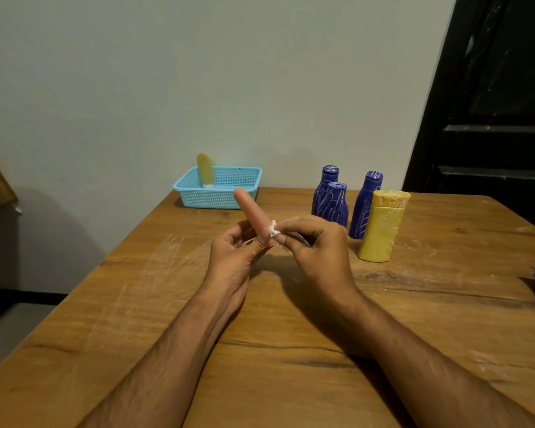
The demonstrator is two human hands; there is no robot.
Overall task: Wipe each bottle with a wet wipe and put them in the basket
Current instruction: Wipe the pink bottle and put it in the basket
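One bottle in the basket, one being wiped, four waiting.

The left hand point(233, 257) is gripping the lower end of an orange bottle point(250, 211), holding it tilted above the table point(136, 304), while the right hand point(314, 251) is pinching a crumpled white wipe point(274, 231) against it. A pale yellow bottle point(205, 169) is already standing in the blue basket point(220, 197); three blue bottles point(334, 203) and a yellow bottle point(382, 225), streaked with white, are standing on the table, seemingly not yet wiped.
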